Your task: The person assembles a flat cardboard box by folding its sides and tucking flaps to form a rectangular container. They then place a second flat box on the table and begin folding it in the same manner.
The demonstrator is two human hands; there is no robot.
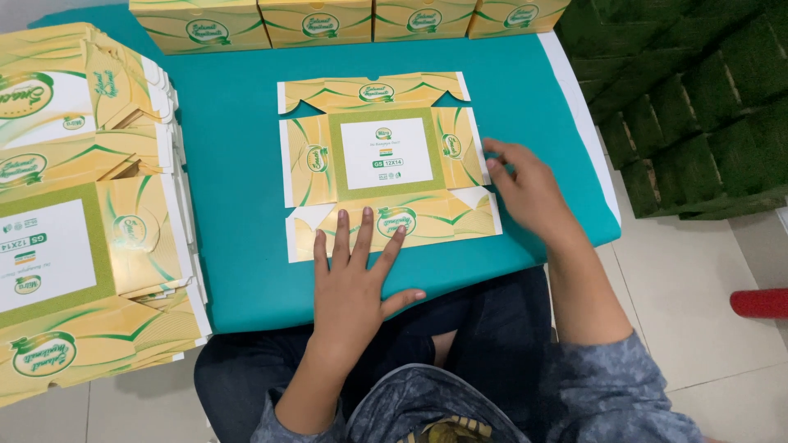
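- A flat, unfolded yellow-and-green cardboard box blank lies printed side up near the middle of the teal tabletop, its white label panel in the centre and its flaps spread out on all 4 sides.
- The left hand rests palm down on the near flap of the blank, fingers spread and flat, thumb stretched out to the side over the bare teal surface; its grip is apart and closes on nothing.
- The right hand sits at the right edge of the blank, fingertips touching the outer edge of the right flap; the fingers are slightly curled, and I cannot tell whether they pinch the card or only press against it.
- To the left, a tall stack of the same flat yellow-and-green cardboard blanks sits well apart from the one under the hands, overhanging the near edge of the tabletop.
- Along the far edge stands a row of 4 folded-up yellow-and-green cardboard boxes, side by side and touching.
- Off the right side of the tabletop there are dark green artificial grass blocks stacked on the pale tiled floor, and a red cylindrical object lies on the floor at the frame's edge.
- The person sits close, wearing a grey patterned sleeve on the right arm.
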